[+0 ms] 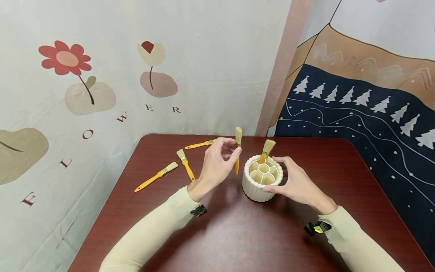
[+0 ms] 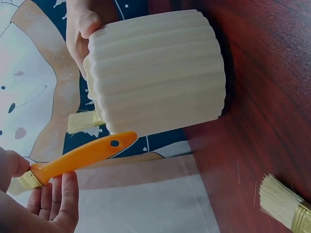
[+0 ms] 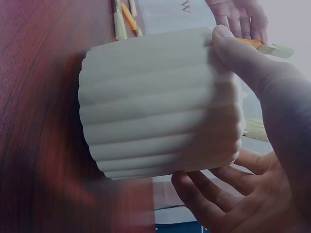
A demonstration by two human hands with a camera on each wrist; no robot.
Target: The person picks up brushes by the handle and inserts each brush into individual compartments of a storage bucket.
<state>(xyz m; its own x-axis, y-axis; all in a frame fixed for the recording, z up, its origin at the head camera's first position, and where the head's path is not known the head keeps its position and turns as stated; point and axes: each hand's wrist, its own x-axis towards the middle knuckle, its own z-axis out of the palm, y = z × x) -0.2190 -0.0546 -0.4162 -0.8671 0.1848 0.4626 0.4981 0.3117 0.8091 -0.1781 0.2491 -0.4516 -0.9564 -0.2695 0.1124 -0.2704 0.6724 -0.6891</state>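
My left hand (image 1: 217, 160) pinches a paintbrush (image 1: 238, 136) between thumb and fingers, bristles up and orange handle pointing down. In the left wrist view the handle end of this paintbrush (image 2: 87, 154), with its hanging hole, is close to the side of a cream ribbed organizer (image 2: 160, 73). The round organizer (image 1: 259, 190) stands on the table, its top split into several compartments around a central one. Another paintbrush (image 1: 267, 149) stands in a rear compartment, bristles up. My right hand (image 1: 300, 183) grips the organizer's right side by the rim, thumb at the front and fingers behind.
On the left of the dark red table (image 1: 217, 234) lie three more brushes: one brush (image 1: 156, 176) farthest left, a second brush (image 1: 185, 164) beside it, and a third brush (image 1: 200, 144) near the back edge. Printed cloth (image 1: 210, 94) hangs behind the table.
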